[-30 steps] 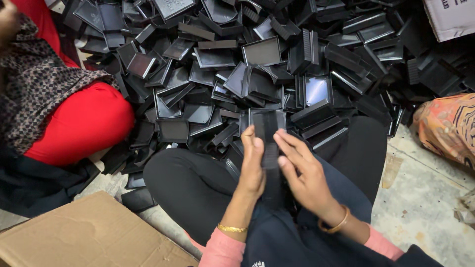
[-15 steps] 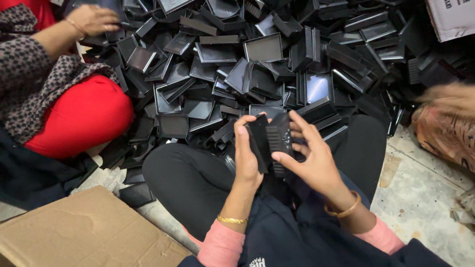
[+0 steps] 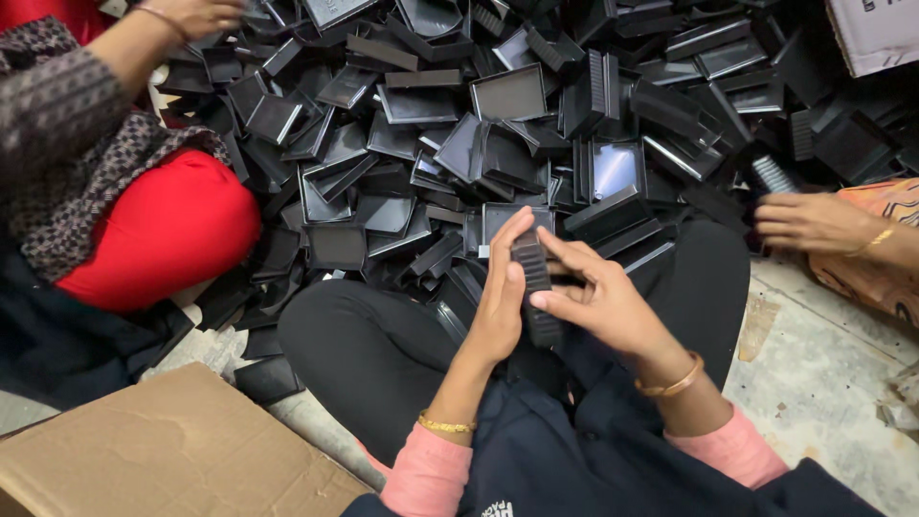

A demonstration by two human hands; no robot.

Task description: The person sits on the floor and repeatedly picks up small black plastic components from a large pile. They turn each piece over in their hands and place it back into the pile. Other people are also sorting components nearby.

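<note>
I sit cross-legged in black trousers with a stack of black plastic trays (image 3: 532, 278) held on edge over my lap. My left hand (image 3: 500, 299) grips the stack from the left, fingers wrapped over its top. My right hand (image 3: 595, 299) presses against the stack's right side with the fingers spread. Both wrists carry gold bangles. A big heap of loose black plastic trays (image 3: 498, 124) covers the floor just beyond my knees.
A person in red trousers and a patterned top (image 3: 124, 211) sits at the left, one hand (image 3: 196, 14) reaching into the heap. Another person's hand (image 3: 814, 222) reaches in from the right. A flat cardboard box (image 3: 163, 455) lies at bottom left; another carton (image 3: 876, 33) at top right.
The stack has turned upright on edge between my hands and my grip has tightened. The left person's hand went into the heap, and a hand came in from the right.
</note>
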